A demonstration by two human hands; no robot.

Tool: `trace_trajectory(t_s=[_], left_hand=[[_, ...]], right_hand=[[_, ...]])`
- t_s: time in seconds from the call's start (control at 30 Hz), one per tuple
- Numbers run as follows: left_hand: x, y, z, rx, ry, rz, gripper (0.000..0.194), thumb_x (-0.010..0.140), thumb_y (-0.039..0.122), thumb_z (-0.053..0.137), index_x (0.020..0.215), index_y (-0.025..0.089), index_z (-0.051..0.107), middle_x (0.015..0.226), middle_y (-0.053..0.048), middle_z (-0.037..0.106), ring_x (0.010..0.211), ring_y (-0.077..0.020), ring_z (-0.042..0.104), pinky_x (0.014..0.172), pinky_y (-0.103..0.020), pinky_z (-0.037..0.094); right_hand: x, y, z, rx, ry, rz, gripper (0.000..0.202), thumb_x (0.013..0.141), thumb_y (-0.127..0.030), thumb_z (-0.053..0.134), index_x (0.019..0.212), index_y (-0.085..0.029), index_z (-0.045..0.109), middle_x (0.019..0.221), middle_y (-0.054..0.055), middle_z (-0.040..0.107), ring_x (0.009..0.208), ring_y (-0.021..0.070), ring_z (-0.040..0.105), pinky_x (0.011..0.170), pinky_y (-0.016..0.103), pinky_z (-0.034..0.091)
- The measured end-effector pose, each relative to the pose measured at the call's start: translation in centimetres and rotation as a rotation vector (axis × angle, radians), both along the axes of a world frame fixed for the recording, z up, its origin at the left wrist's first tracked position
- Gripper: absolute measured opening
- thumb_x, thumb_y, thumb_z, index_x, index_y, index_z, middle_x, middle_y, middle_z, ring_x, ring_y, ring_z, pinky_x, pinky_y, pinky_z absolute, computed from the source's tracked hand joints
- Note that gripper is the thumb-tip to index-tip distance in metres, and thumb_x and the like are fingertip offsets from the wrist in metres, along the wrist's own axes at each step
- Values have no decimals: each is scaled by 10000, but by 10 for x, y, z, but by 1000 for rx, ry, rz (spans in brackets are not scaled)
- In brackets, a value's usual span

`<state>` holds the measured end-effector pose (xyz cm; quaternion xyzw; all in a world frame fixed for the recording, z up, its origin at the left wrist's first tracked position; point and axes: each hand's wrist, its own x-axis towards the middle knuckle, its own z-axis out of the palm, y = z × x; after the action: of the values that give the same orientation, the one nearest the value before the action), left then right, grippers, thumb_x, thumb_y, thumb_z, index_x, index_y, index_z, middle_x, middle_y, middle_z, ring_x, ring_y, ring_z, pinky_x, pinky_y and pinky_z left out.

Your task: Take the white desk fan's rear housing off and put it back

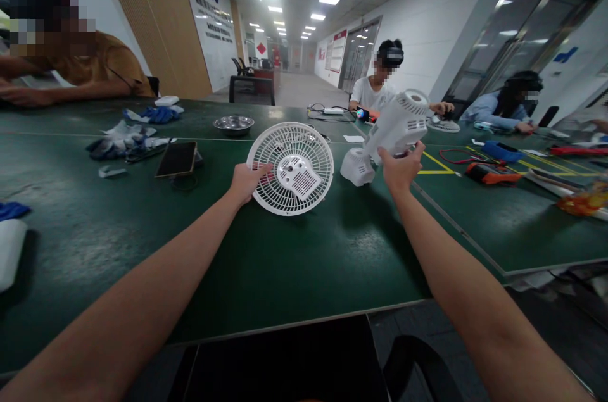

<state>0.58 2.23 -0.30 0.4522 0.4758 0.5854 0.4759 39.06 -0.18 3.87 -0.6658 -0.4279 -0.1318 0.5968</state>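
My left hand (247,183) grips the left rim of a round white fan grille (295,168), held tilted above the table with a white slotted plate at its centre. Some fingertips show through the bars; the thumb lies across the rim. To the right, my right hand (401,164) is closed around a white fan body (398,126), a chunky housing with vents and a round end pointing up. A smaller white vented piece (358,166) sits at its lower left; whether the two are joined I cannot tell.
On the green table (285,275) lie a metal bowl (234,125), a phone (177,159), gloves (124,139) and an orange multimeter (493,173). A person in brown (111,63) sits at left. Another in white (373,95) and one in light blue (494,111) sit across and right.
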Motion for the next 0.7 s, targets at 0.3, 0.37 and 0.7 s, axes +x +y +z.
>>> trace_trajectory(t_s=[0.3,0.37,0.7], left_hand=[[-2,1,-4,37,3,-21,164,738,184,811,868,116,739,869,-124,764,762,-244,740,788,-438,628],[-3,1,-4,32,5,-26,157,747,180,806,873,118,737,882,-127,766,771,-246,742,790,-441,628],[-4,4,-6,26,9,-25,184,743,191,813,877,91,736,863,-123,763,735,-228,735,771,-425,629]], right_hand=[[-20,2,-18,-313,-37,149,821,618,-571,792,1276,-200,471,1069,133,714,963,351,682,920,516,499],[-19,5,-22,-315,-38,146,827,617,-577,790,1282,-202,473,1095,137,707,964,347,678,923,514,497],[26,8,-12,-180,104,-113,818,622,-450,802,1304,-207,422,1206,157,663,1107,359,644,994,517,458]])
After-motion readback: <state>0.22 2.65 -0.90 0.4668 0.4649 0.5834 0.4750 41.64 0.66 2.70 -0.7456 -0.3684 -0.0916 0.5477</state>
